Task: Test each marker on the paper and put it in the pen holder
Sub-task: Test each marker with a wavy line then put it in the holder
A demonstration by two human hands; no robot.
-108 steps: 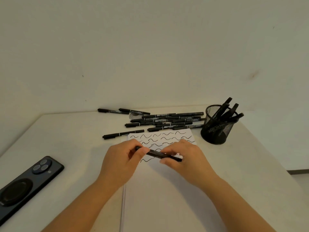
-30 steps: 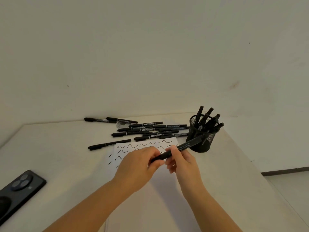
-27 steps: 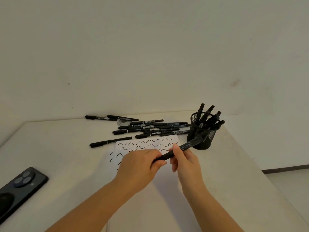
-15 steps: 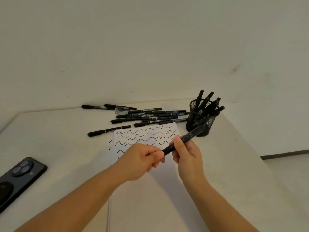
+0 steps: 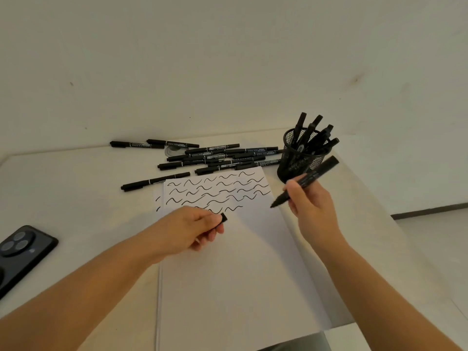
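Over the white paper (image 5: 228, 262) on the bench (image 5: 76, 198): my right hand (image 5: 312, 209) pinches an uncapped black marker (image 5: 306, 183), tip tilted down-left above the sheet's right edge. My left hand (image 5: 192, 229), resting on the paper, pinches what looks like the cap (image 5: 223, 217) between thumb and fingers. Rows of black squiggles (image 5: 217, 191) fill the sheet's far end. Loose markers (image 5: 217, 157) lie beyond it; a mesh pen holder (image 5: 300, 158), at far right, carries several more. A phone (image 5: 22, 254) lies at left.
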